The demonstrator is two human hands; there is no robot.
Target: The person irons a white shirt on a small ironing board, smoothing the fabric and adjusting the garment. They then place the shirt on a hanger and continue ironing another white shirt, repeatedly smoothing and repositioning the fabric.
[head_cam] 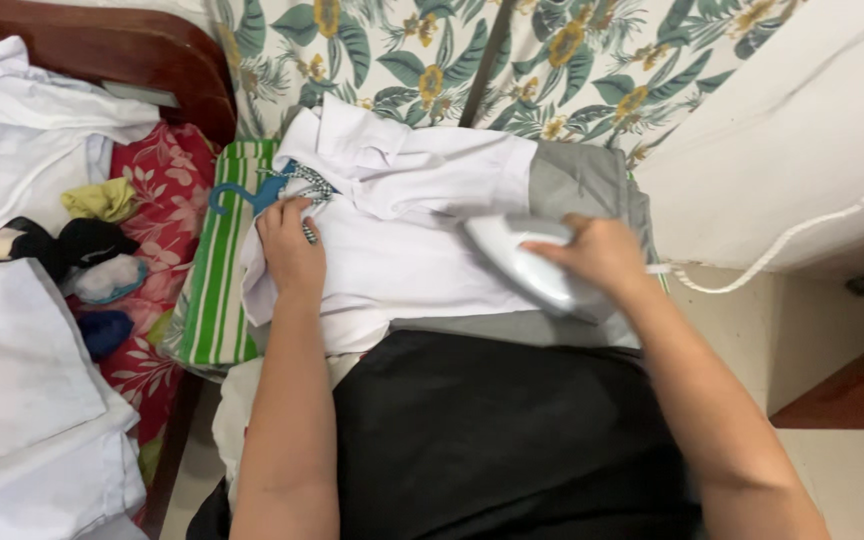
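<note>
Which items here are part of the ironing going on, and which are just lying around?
In use: iron in right hand; white shirt under left hand; grey pad.

Lying about: blue hanger, striped cloth, socks, white pile, floral curtain.

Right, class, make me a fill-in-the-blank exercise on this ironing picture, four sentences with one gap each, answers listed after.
1. The right hand grips a silver-grey ____.
2. The left hand presses flat on a ____ shirt.
3. A hanger of ____ colour lies beside the left hand.
4. The cloth under the hanger has white and ____ stripes.

Missing words: iron; white; blue; green
</note>
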